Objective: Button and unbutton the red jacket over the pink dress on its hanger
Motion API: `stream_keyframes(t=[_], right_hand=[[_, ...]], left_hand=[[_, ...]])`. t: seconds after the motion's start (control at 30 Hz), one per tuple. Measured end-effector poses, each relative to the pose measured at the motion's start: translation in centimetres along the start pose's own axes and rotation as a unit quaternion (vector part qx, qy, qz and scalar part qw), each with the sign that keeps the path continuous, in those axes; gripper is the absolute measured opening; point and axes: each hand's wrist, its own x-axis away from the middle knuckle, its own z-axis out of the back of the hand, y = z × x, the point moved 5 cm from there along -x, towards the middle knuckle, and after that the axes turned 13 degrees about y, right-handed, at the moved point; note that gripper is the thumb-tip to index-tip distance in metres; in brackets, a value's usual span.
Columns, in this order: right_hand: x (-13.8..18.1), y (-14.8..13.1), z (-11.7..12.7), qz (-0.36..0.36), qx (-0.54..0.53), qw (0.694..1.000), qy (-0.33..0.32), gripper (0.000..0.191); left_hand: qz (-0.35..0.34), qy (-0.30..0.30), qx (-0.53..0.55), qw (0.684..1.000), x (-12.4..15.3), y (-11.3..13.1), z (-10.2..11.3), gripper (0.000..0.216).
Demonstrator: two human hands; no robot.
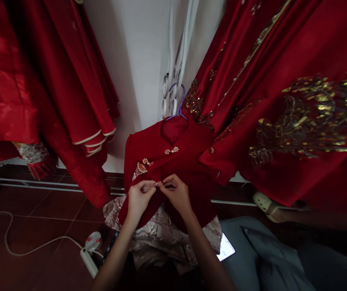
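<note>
A dark red jacket [188, 173] hangs in front of me on a purple hanger [181, 106]. At its front edges my left hand [141, 197] and my right hand [176, 191] meet, fingers pinched on a small pearly clasp [157, 184] that mostly hides between the fingertips. Whether the clasp is fastened I cannot tell. Higher up, a jewelled flower clasp [171, 150] joins the collar opening. A beaded brooch-like ornament [140, 168] sits on the chest, left of the opening. Below the jacket spreads a shiny pale patterned skirt [158, 232].
Red garments [79, 81] hang at left; red gowns with gold sequins [313, 117] hang at right. A white metal rack [178, 60] stands behind. A power strip [88, 260] with a cable lies on the tiled floor, a lit phone [226, 247] at right. Another person's clog [264, 202] shows.
</note>
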Motion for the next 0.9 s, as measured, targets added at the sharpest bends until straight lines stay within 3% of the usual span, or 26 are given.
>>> stream_keyframes(t=[0.3,0.7,0.9], right_hand=[[0.4,0.3,-0.5,0.019,0.013,1.000,0.018,0.021],[-0.1,2.3,-0.9,0.006,-0.009,1.000,0.011,0.034],[0.2,2.6,-1.4,0.016,-0.014,1.000,0.020,0.030]], left_hand=[[0.013,0.009,0.006,1.000,-0.6,0.1,-0.1,0.013],[0.061,-0.102,0.036,0.992,-1.1,-0.8,-0.5,0.021],[0.046,-0.103,0.048,0.992,-1.0,-1.0,-0.7,0.019]])
